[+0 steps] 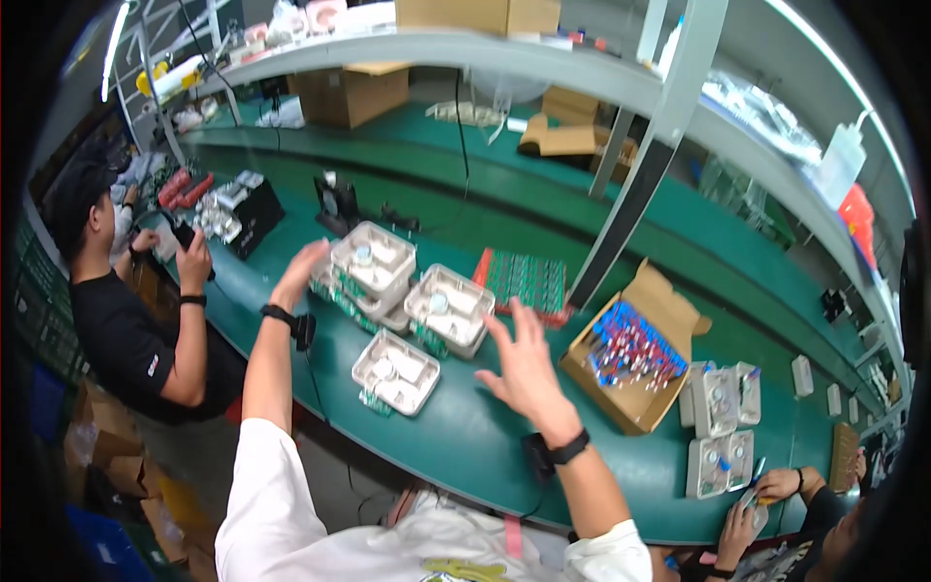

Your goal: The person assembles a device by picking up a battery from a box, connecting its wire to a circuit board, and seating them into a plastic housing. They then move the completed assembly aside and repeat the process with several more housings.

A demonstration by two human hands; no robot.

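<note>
My left hand [303, 274], fingers stretched out, is at the left side of a stack of white plastic housings [376, 254]; I cannot tell whether it touches them. Green circuit boards [339, 295] stick out low on that stack. My right hand [527, 369] hangs with spread fingers just right of a second stack of housings [450, 303], holding nothing. Nearer to me, a single open housing [396, 372] lies on the green bench with a round part inside and a green board at its lower left edge.
Behind my right hand lies a panel of green boards [525, 281] on a red tray. To the right, a cardboard box [635, 417] holds blue-and-red wired parts, by more housings [716, 400]. One co-worker [145, 291] stands left; another's hands [742, 524] work at right. A metal post [630, 213] rises behind.
</note>
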